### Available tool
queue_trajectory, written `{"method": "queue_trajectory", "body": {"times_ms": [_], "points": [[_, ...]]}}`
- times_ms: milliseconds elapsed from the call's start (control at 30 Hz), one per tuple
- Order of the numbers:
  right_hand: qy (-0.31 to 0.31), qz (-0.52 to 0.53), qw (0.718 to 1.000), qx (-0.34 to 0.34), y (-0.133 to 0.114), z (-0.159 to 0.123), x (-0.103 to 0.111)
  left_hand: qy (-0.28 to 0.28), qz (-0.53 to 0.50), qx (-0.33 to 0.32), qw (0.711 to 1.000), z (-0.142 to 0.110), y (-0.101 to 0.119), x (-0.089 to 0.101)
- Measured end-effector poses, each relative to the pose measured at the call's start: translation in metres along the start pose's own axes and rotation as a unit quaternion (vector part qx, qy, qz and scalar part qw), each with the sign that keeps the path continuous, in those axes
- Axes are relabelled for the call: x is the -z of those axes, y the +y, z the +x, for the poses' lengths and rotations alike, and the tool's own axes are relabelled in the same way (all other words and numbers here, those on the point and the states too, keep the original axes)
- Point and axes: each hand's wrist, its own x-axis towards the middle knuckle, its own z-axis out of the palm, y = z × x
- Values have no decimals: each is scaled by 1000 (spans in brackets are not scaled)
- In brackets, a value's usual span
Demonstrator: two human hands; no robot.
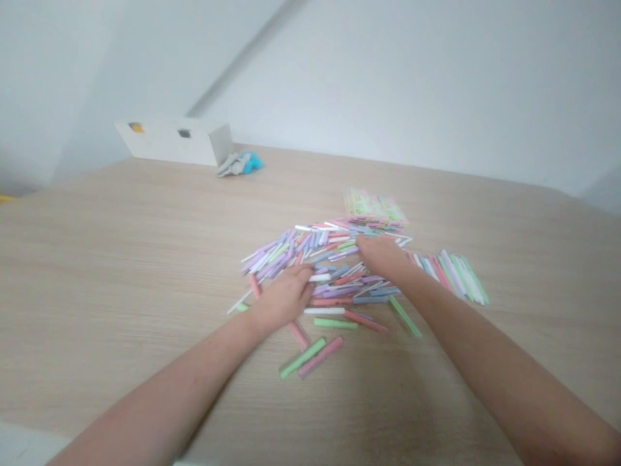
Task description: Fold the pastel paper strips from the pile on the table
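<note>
Pink, lilac, green and white sticks (295, 249) lie in one loose heap, too many to count, straight ahead of both hands on a pale wood bench (145, 272). They point every way, though the heap as a whole runs wide from left to right. The left hand (284, 299) sits on its near left edge and the right hand (383, 255) on its upper right, a little further in. Both lie palm down, fingers together and turned toward each other, with a narrow stretch of sticks between them. Whether either pinches a stick, I cannot tell. Two loose sticks, one green (303, 357) and one pink (321, 356), lie side by side below the heap, closer to the left hand. A fan of sticks (449, 277) spreads out to the right. Beyond are one stack of printed cards (374, 208), one white box (172, 141) and one grey and blue bundle (237, 164).
</note>
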Motion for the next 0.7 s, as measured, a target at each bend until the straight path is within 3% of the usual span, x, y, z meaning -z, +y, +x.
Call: {"method": "queue_trajectory", "body": {"times_ms": [200, 367, 433, 500, 533, 600, 700], "points": [[30, 82, 995, -37, 13, -5, 4, 10, -22, 5, 1000, 0, 2, 3], [42, 233, 970, -56, -13, -34, 19, 31, -73, 27, 996, 0, 7, 6], [37, 488, 868, -83, -31, -50, 22, 35, -119, 30, 992, 0, 10, 6], [29, 631, 770, -89, -46, -62, 22, 33, -160, 31, 986, -1, 14, 8], [22, 669, 738, -92, -51, -67, 21, 30, -174, 30, 984, -1, 16, 8], [27, 708, 699, -97, -57, -71, 18, 24, -187, 22, 982, -2, 19, 10], [34, 736, 669, -102, -57, -69, 11, 14, -204, 9, 979, -3, 22, 10]]}}
